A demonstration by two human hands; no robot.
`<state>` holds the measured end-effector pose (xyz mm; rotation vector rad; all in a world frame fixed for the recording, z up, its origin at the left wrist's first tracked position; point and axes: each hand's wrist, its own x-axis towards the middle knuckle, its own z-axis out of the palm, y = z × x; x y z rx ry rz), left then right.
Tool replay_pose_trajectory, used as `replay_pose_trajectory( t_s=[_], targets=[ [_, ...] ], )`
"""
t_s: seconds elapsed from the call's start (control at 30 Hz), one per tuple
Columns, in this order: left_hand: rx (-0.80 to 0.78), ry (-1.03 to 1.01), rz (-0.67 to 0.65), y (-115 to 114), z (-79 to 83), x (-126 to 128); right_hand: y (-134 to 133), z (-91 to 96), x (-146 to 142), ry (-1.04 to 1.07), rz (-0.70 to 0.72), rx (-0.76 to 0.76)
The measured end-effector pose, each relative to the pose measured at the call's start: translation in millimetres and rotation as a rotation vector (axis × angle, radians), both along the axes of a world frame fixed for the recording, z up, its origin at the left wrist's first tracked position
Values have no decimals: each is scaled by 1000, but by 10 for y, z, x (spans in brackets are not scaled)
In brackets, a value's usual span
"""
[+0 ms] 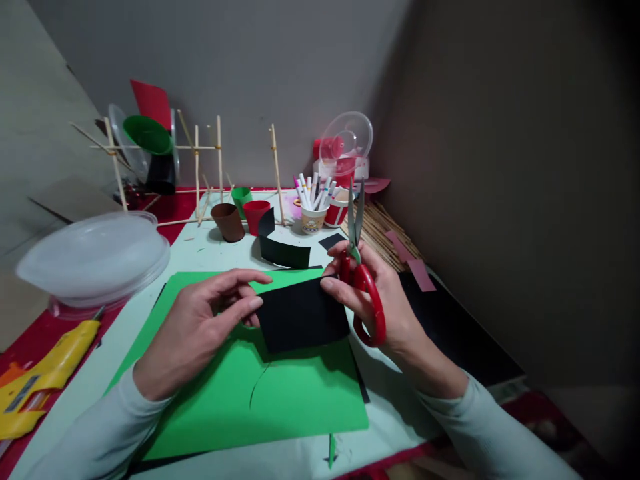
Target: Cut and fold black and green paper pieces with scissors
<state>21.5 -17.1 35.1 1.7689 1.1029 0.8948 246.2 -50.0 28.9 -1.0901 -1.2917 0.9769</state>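
My left hand (200, 327) pinches the left edge of a small black paper piece (303, 315) held just above a green paper sheet (280, 393). My right hand (380, 300) grips red-handled scissors (363, 267) with the blades pointing up and nearly closed. Its fingertips also touch the black piece's right edge. A curved cut line shows in the green sheet below the black piece.
A curved black paper strip (283, 252), brown (228, 221), red (256, 215) and green (242, 197) paper cups, a marker cup (313, 207), a stick frame (200, 167) and skewers (380, 230) lie behind. Clear plastic lids (95, 257) and a yellow glue gun (45, 377) sit left.
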Motion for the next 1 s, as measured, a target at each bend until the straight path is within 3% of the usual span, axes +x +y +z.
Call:
replay_pose_trajectory(
  t_s=[0.23,0.33,0.43,0.63,0.8,1.0],
  targets=[
    [-188,174,-247,-42,-37,23,7,14,14,-16,167,-50],
    [-363,211,-371,-75,-49,56,8,-21,1,6,273,-53],
    [-470,208,-432,-87,-63,74,12,-26,-11,-15,277,-61],
    [-462,68,-281,-36,-83,54,14,40,-5,-41,135,-66],
    [-375,-55,-109,-28,-122,66,14,-50,-25,-70,86,-102],
    [-425,-102,-102,-75,-104,105,38,-155,-45,34,78,-82]
  ],
)
